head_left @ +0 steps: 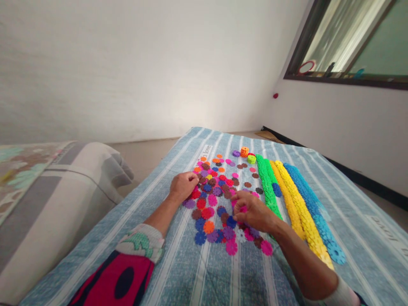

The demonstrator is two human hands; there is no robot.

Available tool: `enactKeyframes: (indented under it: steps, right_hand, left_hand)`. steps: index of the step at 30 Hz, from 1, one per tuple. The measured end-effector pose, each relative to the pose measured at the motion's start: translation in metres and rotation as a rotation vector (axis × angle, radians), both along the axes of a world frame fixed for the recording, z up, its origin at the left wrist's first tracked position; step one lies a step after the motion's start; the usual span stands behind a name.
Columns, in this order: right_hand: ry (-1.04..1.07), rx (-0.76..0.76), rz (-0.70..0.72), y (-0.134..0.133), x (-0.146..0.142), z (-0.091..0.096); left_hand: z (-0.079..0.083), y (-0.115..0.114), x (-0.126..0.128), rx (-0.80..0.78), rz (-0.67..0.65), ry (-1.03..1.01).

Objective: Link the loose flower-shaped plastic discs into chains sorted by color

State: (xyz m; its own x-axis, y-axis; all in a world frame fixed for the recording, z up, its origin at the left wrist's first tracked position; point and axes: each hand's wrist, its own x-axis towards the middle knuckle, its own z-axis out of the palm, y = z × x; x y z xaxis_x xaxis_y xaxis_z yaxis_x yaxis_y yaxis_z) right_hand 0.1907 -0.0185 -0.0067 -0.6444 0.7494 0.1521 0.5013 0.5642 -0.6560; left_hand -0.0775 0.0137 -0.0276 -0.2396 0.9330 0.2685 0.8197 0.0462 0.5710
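Several flat, flower-shaped plastic discs (216, 199) in pink, red, blue, purple, orange and brown lie scattered on a blue striped bed sheet (197, 272). My left hand (183, 186) rests curled at the pile's left edge, fingers closed on discs I cannot single out. My right hand (251, 209) sits over the pile's right side, pinching a pink disc (243, 208). Long rows of stacked discs lie to the right: green (267, 187), yellow (299, 208) and blue (314, 208).
Small stacks in orange (244, 151), green (251, 159) and purple (236, 153) stand at the pile's far end. A grey rolled blanket (54, 208) lies at the left. White walls rise behind, with a window (350, 38) at the upper right.
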Motion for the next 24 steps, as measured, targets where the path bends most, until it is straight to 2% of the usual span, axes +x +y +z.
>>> enactKeyframes:
  steps: [10, 17, 24]
  right_hand:
    - [-0.13, 0.099, -0.05, -0.009, -0.004, -0.003]
    - [-0.279, 0.245, 0.018, -0.018, -0.004, -0.006]
    - [-0.263, 0.316, 0.047, -0.025, -0.008, -0.005]
  left_hand:
    - [0.001, -0.001, 0.0, 0.013, -0.016, 0.01]
    - [-0.001, 0.0, -0.001, 0.022, -0.028, -0.009]
    - [0.001, 0.0, 0.0, 0.009, -0.015, -0.001]
